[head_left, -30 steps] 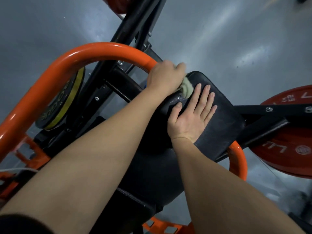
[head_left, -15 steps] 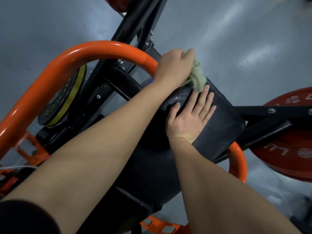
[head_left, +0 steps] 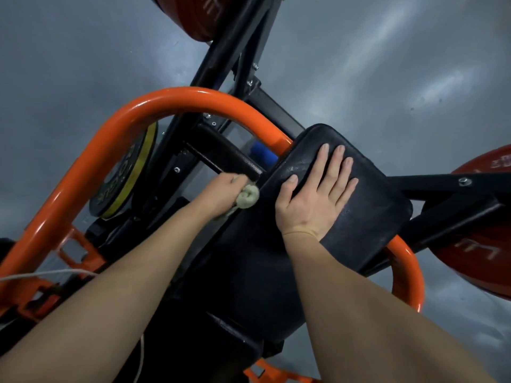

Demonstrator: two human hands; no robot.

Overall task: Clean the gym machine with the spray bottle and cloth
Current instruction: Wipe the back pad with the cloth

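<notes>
The gym machine has a black padded rest with a damp sheen, ringed by an orange tube frame. My left hand grips a bunched pale green cloth against the pad's left edge, beside a black bar. My right hand lies flat on top of the pad, fingers straight and spread. A blue object, possibly the spray bottle, peeks out behind the pad under the orange tube; most of it is hidden.
Red weight plates sit at the right and top. A black plate with a yellow rim hangs at the left. Black steel beams cross behind the pad. A white cord runs at lower left. Grey floor lies all around.
My left hand has carried the cloth from the pad's far top edge down to its left side. My right hand stayed flat on the pad. The view has pulled back.
</notes>
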